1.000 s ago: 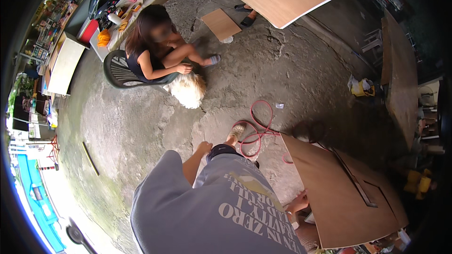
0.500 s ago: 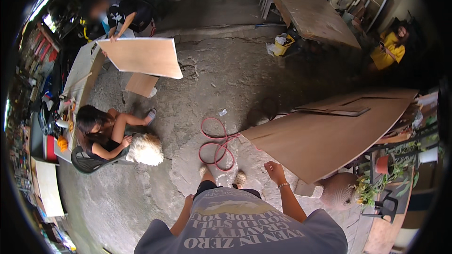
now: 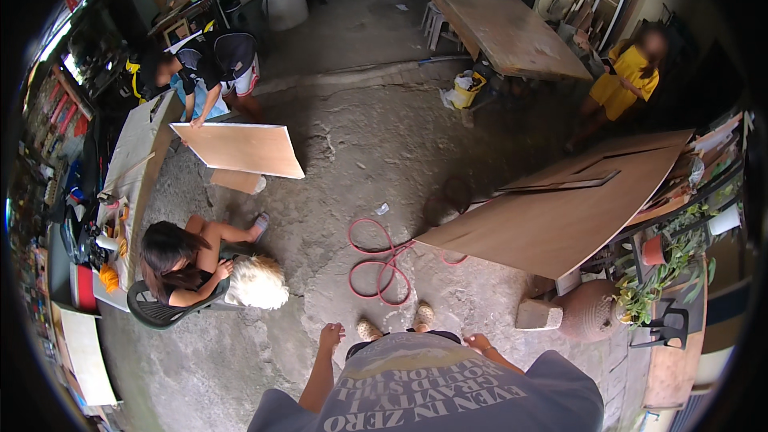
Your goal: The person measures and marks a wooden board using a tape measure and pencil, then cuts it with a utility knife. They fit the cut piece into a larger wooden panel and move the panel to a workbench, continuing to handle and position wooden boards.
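Observation:
My left hand (image 3: 332,335) hangs beside my shirt on the left, empty, its fingers loosely bent and a little apart. On the other side, my right hand (image 3: 479,342) hangs low near the shirt's edge, also empty, with loosely curled fingers. Neither touches anything. Ahead of my feet a red hose (image 3: 394,252) lies in loops on the concrete floor. A large brown plywood sheet (image 3: 552,220) leans at the right, beyond my right hand's reach. Near its lower corner are a concrete block (image 3: 538,314) and a round clay jar (image 3: 588,310).
Far left, a co-worker (image 3: 204,72) bends over a white-edged wooden panel (image 3: 244,149). A seated person (image 3: 180,260) is at the left with a fluffy white dog (image 3: 258,282). A person in yellow (image 3: 632,80) is far right, near a big wooden table (image 3: 508,28).
My right hand has drawn back toward my body; my left hand has swung slightly forward. My feet have shifted right. The co-worker's panel is lower, and the person in yellow has moved.

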Tool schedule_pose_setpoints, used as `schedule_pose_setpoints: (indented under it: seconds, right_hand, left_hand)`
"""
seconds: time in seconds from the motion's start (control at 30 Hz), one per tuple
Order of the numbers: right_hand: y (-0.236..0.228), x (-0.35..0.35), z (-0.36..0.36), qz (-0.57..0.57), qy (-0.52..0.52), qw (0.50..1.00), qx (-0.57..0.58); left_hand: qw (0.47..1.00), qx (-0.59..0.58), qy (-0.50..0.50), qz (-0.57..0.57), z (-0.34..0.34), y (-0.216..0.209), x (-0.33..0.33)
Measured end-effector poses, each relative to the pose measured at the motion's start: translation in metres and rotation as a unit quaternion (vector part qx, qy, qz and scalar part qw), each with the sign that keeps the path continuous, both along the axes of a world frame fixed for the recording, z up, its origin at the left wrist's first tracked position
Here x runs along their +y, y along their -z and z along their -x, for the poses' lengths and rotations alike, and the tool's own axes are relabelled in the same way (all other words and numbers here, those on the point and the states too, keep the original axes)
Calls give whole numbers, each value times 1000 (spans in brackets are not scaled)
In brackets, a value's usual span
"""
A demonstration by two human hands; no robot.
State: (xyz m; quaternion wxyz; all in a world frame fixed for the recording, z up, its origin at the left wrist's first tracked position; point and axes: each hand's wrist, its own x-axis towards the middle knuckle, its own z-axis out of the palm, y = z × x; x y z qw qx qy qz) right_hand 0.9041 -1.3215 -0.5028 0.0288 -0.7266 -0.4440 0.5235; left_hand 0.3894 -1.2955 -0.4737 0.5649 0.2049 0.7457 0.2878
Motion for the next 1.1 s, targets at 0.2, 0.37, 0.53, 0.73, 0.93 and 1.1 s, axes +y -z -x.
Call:
schedule_pose_setpoints:
  seconds: [0.2, 0.37, 0.53, 0.73, 0.93, 1.1]
  right_hand:
    - [43, -40, -36, -166, 32, 959, -226]
    - [-35, -29, -152, -211, 2, 764, -609]
    - [-200, 64, -192, -431, 225, 720, -495]
    - [-345, 129, -170, -609, 304, 639, -358]
    - [-394, 187, -208, -686, 208, 581, -386]
    - [-398, 229, -237, -754, 7, 547, -363]
  left_hand:
    - [971, 170, 136, -95, 62, 60, -78]
    - [962, 218, 158, 31, 28, 26, -54]
    - [953, 203, 151, -165, -25, -5, 13]
    - [896, 116, 237, -356, -120, -133, 135]
    - [804, 99, 211, -547, -240, -271, 150]
    - [729, 79, 277, -621, -326, -316, 136]
